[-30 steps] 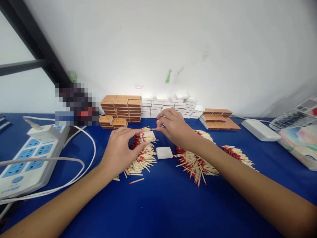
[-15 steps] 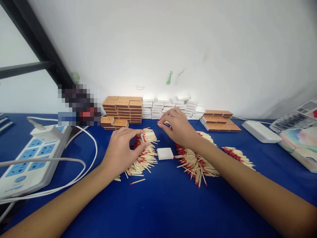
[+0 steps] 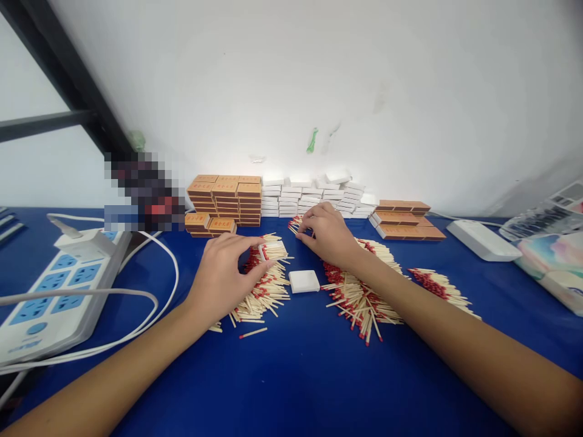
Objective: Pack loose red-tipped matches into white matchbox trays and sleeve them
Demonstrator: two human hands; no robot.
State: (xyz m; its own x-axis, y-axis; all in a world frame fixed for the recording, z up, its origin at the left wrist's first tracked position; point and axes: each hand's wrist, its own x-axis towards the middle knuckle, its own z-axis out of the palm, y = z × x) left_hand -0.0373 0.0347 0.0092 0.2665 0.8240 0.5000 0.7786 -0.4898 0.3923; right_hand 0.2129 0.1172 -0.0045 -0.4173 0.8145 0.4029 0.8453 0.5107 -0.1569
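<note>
My left hand (image 3: 237,261) curves round a small white matchbox tray (image 3: 277,249), its thumb and forefinger at the tray's sides. Several matches lie in the tray, which rests over a heap of red-tipped matches (image 3: 262,297). My right hand (image 3: 325,230) reaches farther back, fingertips pinched at a small cluster of matches (image 3: 295,222); what is between them is hidden. Under the right wrist spreads a larger match heap (image 3: 359,297). A white box piece (image 3: 304,281) lies between the two heaps.
Orange matchboxes (image 3: 225,197) and white box pieces (image 3: 289,200) are stacked along the wall. More orange boxes (image 3: 405,221) and a smaller match pile (image 3: 439,288) are on the right. A power strip (image 3: 59,291) with looping cables occupies the left, a tissue pack (image 3: 553,267) the far right.
My right hand has shifted slightly right and down, and more of the small match cluster shows beside its fingertips. My left hand and the tray have stayed in place.
</note>
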